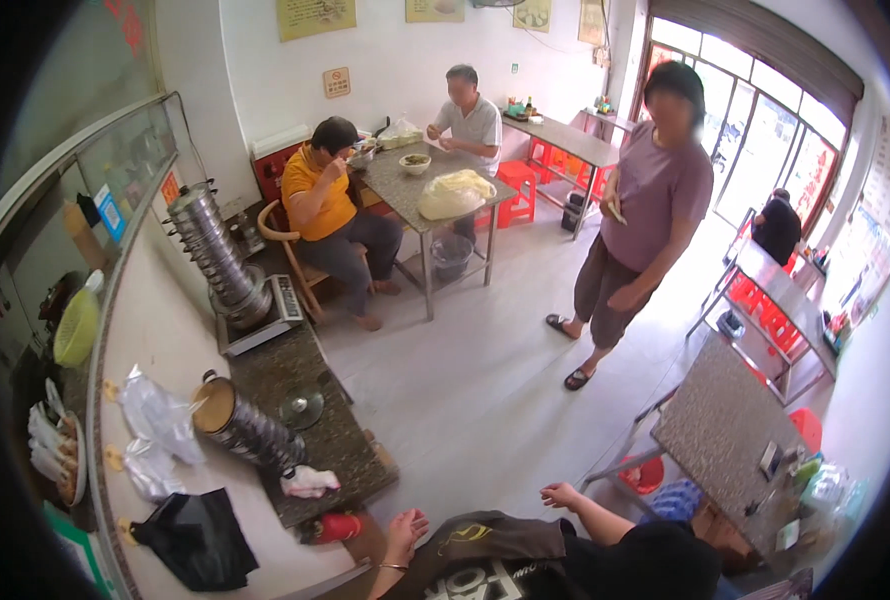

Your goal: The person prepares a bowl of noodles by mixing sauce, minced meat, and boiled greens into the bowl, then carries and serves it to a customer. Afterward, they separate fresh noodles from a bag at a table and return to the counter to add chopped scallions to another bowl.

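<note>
My left hand (406,531), with a bracelet on the wrist, is held in front of me near the counter's lower corner. Its fingers are slightly curled and nothing shows in it. Off to the other side, my right hand (560,496) hangs over the floor at the end of a bent forearm, with no object visible in it. Nearest the left hand are a red cylindrical container (338,527) and a crumpled white cloth (310,481) on the stone counter (340,457). A glass lid (302,409) and a stack of small round steamers (246,427) stand farther along it.
A taller metal steamer stack (209,244) stands beyond. Plastic bags (161,412) and a black bag (199,536) hang on the partition. A person in purple (659,180) stands ahead; two people sit at a table (392,176). Another table (730,420) stands at right.
</note>
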{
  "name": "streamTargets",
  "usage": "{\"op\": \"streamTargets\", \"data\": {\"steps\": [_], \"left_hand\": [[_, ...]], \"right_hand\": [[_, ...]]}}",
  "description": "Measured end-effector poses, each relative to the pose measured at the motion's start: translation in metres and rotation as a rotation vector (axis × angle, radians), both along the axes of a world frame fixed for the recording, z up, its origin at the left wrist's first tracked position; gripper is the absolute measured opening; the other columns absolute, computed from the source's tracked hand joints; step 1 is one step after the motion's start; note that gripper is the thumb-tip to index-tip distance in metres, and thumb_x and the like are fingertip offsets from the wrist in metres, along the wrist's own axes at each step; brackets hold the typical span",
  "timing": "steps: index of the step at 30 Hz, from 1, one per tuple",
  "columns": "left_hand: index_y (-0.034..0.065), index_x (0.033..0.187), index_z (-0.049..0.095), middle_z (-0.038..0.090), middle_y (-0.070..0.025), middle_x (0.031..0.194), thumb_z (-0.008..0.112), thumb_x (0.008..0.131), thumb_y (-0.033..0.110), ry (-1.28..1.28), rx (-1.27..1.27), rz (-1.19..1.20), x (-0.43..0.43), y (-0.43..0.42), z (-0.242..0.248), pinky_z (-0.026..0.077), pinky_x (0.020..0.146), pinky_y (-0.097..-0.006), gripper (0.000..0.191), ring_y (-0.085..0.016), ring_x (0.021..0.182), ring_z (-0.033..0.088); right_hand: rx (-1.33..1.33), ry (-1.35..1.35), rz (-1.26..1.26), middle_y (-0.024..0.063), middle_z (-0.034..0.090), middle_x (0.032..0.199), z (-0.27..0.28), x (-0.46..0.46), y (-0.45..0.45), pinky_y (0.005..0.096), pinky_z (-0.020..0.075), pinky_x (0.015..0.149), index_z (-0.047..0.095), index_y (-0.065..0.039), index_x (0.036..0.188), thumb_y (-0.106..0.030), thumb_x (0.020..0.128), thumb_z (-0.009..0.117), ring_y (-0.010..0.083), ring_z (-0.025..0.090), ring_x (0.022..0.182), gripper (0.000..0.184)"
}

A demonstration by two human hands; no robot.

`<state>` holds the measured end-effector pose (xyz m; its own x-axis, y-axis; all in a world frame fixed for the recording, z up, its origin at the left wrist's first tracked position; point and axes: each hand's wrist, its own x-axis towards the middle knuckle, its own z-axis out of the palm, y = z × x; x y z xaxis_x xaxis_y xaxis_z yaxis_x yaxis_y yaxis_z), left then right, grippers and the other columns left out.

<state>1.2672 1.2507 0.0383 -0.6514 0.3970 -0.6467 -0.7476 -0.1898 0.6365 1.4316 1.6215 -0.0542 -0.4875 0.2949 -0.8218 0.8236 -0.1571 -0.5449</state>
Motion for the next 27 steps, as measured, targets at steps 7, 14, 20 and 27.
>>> {"op": "streamTargets", "data": {"steps": [7, 14, 20, 27], "left_hand": [[0.0057, 0.09, 0.053, 0.058, -0.0051, 0.085, 0.048, 0.088, 0.021, 0.054, -0.134, -0.158, -0.13, 0.109, 0.005, 0.049, 0.058, -0.0256, 0.017, -0.016, 0.073, 0.059], [0.0074, 0.089, 0.055, 0.058, -0.0032, 0.08, 0.052, 0.085, 0.023, 0.015, -0.149, -0.042, -0.303, 0.176, -0.038, 0.047, 0.055, -0.0252, 0.016, -0.014, 0.067, 0.059], [0.0071, 0.088, 0.055, 0.058, -0.0024, 0.08, 0.051, 0.085, 0.023, 0.086, -0.073, 0.021, -0.497, 0.286, -0.028, 0.047, 0.056, -0.0249, 0.016, -0.014, 0.068, 0.058], [0.0064, 0.091, 0.056, 0.059, -0.0018, 0.085, 0.052, 0.086, 0.024, 0.302, -0.096, -0.219, -0.685, 0.449, 0.051, 0.047, 0.06, -0.0232, 0.019, -0.011, 0.073, 0.058]], "right_hand": [[-0.067, 0.238, -0.184, 0.0042, 0.06, 0.095, 0.014, -0.165, 0.096, 0.025, 0.0463, 0.066, 0.055, -0.009, 0.108, -0.028, 0.085, 0.053, 0.0135, 0.059, 0.082, 0.03], [-0.063, 0.393, -0.044, 0.003, 0.06, 0.094, 0.048, -0.389, 0.169, 0.0249, 0.0462, 0.068, 0.054, -0.006, 0.108, -0.029, 0.085, 0.053, 0.0121, 0.057, 0.081, 0.033], [0.112, 0.329, -0.027, 0.0025, 0.06, 0.086, 0.033, -0.553, 0.309, 0.023, 0.0454, 0.063, 0.055, -0.006, 0.106, -0.028, 0.085, 0.054, 0.0108, 0.057, 0.074, 0.031], [0.233, 0.541, -0.141, 0.0029, 0.059, 0.086, 0.107, -0.743, 0.479, 0.0242, 0.0448, 0.063, 0.053, -0.006, 0.109, -0.025, 0.084, 0.054, 0.0111, 0.056, 0.074, 0.031]]}}
